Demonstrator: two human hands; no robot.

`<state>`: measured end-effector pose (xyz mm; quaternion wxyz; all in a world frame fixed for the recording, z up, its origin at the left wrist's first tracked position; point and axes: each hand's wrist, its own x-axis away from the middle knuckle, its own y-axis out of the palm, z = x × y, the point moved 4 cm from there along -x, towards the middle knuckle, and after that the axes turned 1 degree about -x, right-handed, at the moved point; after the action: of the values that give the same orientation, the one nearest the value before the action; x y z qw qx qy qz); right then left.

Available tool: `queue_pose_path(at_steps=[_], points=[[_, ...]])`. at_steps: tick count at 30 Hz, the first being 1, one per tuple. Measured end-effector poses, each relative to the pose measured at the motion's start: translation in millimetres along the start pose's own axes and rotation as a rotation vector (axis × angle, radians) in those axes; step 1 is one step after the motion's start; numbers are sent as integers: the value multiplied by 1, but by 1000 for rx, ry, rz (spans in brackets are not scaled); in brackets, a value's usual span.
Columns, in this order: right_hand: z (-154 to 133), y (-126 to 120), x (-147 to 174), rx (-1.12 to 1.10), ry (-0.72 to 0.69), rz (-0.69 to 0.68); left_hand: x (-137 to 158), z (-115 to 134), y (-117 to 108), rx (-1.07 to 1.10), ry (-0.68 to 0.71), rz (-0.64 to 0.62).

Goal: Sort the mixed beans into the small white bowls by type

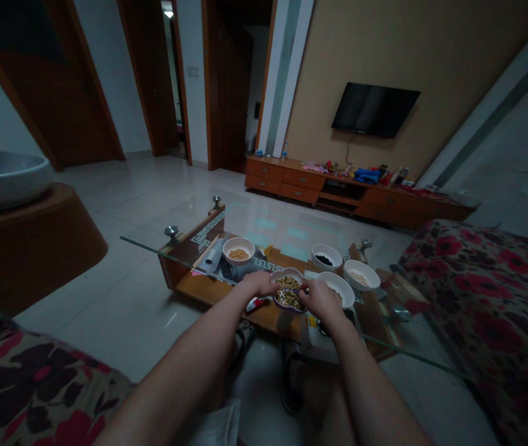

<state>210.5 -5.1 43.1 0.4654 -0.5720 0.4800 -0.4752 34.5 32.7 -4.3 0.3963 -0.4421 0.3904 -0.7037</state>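
A scalloped bowl (287,272) with a purplish outer edge stands near the front of the glass coffee table, holding mixed beans (288,287) in yellow, green and pale tones. My left hand (261,284) grips its left rim, thumb over the edge. At the right side of that bowl, my right hand (316,296) has its fingertips pinched together among the beans; what lies between them is too small to make out. Just behind my right hand is a white bowl (345,291), partly covered by the hand, its contents mostly hidden.
A bowl of tan beans (238,243) is at left, a bowl of black beans (326,248) at back, a bowl of pale pieces (361,265) at right. The glass tabletop (152,246) has exposed edges. Flowered sofas (478,279) flank it; a TV cabinet (299,179) stands beyond.
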Motion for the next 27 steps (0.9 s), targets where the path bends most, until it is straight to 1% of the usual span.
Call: queue_pose_path(at_steps=[5,9,15,20,27], points=[[11,-2,10,-72,-55,29,4,3,-4,12,-11,-5],[11,-1,11,-148,-112,30,5,3,-4,12,-22,-10],[8,6,8,-198,-196,14,2,1,-2,11,-9,-1],[8,10,6,-209,-202,-12,-2,0,0,2,11,0],[7,9,5,-213,-199,0,-3,-2,1,-6,-9,-10]])
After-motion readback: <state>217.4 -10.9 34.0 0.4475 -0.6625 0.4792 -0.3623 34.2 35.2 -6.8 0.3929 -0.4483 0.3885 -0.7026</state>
